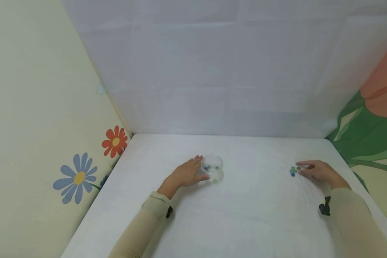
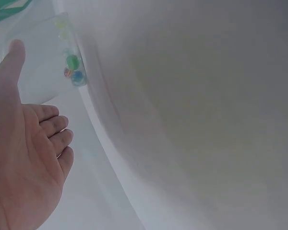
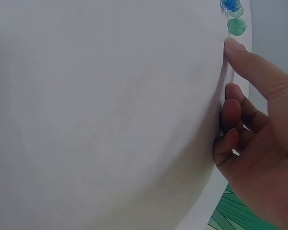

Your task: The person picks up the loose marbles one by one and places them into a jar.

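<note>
On the white table [image 1: 254,208], round green and blue glass marbles [image 1: 293,169] are clustered just left of the parted thumb and forefinger of the right hand [image 1: 320,172], one darker marble [image 1: 298,168] being between these, whereas the clear plastic cup [image 1: 213,160] is flanked by the left hand [image 1: 187,173], thumb wide.

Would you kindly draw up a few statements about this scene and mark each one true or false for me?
1. The left hand is beside the clear plastic cup. True.
2. The clear plastic cup is empty. False: it has several marbles in it.
3. A loose blue marble lies nearer to the right hand than to the left hand. True.
4. The clear plastic cup lies on its side. False: it stands upright.
5. Both sleeves are black. False: both sleeves are beige.
6. The printed blue flower has a yellow centre. True.
</note>
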### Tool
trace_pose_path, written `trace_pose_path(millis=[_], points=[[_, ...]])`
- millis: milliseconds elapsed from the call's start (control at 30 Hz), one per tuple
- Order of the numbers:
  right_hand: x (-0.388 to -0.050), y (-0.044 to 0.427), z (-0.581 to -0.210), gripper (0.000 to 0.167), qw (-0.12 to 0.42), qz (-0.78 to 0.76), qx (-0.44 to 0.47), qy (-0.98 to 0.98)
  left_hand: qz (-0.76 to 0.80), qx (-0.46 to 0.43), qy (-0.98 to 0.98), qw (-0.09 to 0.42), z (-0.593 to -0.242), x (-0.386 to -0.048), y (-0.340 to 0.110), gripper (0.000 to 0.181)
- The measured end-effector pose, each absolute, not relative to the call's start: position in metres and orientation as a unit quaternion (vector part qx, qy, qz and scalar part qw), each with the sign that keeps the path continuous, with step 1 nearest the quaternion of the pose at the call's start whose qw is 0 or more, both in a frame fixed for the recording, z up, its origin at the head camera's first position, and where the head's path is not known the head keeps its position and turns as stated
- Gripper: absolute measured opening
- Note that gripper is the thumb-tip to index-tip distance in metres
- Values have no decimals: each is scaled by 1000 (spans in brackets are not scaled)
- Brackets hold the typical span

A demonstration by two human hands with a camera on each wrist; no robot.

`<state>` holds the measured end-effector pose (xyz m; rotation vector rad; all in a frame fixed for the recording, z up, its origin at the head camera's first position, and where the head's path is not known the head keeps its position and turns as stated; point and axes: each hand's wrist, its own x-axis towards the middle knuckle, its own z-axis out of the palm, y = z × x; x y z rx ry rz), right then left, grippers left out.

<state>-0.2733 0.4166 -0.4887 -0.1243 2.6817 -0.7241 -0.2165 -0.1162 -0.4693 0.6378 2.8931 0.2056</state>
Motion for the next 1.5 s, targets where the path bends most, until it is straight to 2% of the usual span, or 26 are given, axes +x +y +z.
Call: trace_pose_path(millis=[200,333,1067,1500], points=[[-271,416,-490,53,151,-248,-51,955,66,212,971,90,-467,-216,-115,98],[-269,415,-491,50,147,-257,-46,954,66,214,970,92,-467,-216,-114,97],[-270,417,-486,51,160,-271,-23,949,55,210,971,97,-467,-217,-113,98],[-265,412,-469,50,147,-262,-48,953,43,213,971,100,-468,-217,-114,99]])
